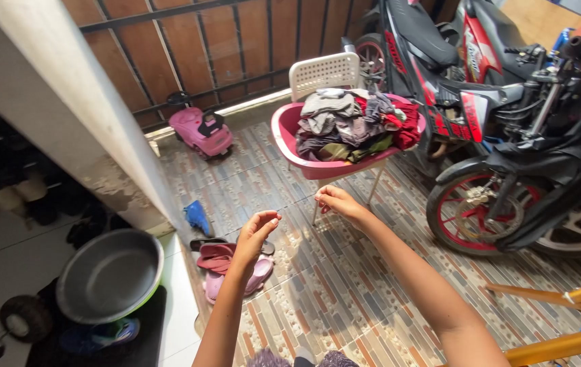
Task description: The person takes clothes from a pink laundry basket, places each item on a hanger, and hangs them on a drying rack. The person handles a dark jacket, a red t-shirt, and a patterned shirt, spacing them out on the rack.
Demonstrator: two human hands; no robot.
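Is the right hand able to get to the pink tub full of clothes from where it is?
Probably yes. The right hand is raised just in front of the pink tub on the white chair, with nothing between them. Its fingers are pinched together, whether on something small I cannot tell, so it may not be free.

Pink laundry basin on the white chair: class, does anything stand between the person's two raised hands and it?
Nothing visible does. The right hand and left hand are raised over bare tiled floor, and the gap up to the pink basin of clothes is open. The motorbike stands off to the right, the sandals to the left.
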